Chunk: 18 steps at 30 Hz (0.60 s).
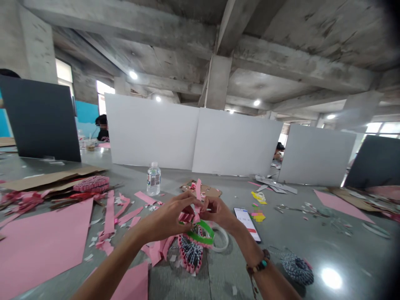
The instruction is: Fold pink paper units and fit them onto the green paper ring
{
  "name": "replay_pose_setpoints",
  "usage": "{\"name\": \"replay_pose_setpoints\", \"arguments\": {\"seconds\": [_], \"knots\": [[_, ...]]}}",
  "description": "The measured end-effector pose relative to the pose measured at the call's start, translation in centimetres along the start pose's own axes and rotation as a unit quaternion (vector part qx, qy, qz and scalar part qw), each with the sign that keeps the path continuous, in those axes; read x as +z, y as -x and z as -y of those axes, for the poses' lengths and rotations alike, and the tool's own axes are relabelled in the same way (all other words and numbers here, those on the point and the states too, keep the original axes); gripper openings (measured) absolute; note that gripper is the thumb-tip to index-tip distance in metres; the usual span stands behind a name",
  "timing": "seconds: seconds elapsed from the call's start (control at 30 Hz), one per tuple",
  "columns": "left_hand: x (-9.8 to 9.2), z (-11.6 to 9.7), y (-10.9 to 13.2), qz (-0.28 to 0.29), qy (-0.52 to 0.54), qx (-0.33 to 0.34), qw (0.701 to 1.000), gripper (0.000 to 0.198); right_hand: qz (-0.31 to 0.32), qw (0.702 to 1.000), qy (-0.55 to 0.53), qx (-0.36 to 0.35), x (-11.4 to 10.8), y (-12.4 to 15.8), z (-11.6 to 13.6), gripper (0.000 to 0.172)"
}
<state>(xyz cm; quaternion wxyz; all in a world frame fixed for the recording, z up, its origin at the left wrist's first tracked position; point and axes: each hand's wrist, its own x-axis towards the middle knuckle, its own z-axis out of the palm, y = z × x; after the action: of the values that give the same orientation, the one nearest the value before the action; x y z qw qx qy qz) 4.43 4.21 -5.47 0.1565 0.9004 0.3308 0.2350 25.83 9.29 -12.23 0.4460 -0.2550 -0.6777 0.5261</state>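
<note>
My left hand (173, 213) is closed, thumb and fingers pinching a pink paper strip (198, 189) that sticks up between the hands. My right hand (221, 211) pinches the same strip from the other side. Just below the fingers is a green band (204, 234) curved into a loop, with pink paper along its edge. Under it lies an oval piece (190, 255) with a pink pleated rim and dark-and-white yarn strung across its middle. A pale tape ring (222, 241) lies beside it, partly behind my right hand. My fingers hide where the strip and band meet.
Pink sheets (46, 246) and paper scraps (109, 216) cover the left side. A water bottle (153, 179) stands ahead, before white partitions (153, 131). To the right are a phone (246, 225), a yarn ball (297, 268), yellow scraps (259, 197) and scissors (281, 207). Other people sit beyond the partitions.
</note>
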Motion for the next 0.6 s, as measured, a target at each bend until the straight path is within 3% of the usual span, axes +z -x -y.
{"name": "replay_pose_setpoints", "arguments": {"seconds": [0.23, 0.37, 0.6], "knots": [[-0.2, -0.3, -0.1, -0.006, 0.006, -0.006, 1.0, 0.044, 0.031, 0.999, -0.008, 0.005, 0.0, 0.6, 1.8, 0.036], [-0.2, -0.8, 0.0, -0.003, -0.019, -0.01, 1.0, 0.043, 0.055, 0.998, 0.024, 0.003, -0.4, 0.8, 2.5, 0.045], [0.7, -0.9, -0.2, 0.011, -0.111, -0.033, 0.993, 0.054, -0.002, 0.992, 0.121, -0.044, 1.5, 0.7, 3.4, 0.022]]}}
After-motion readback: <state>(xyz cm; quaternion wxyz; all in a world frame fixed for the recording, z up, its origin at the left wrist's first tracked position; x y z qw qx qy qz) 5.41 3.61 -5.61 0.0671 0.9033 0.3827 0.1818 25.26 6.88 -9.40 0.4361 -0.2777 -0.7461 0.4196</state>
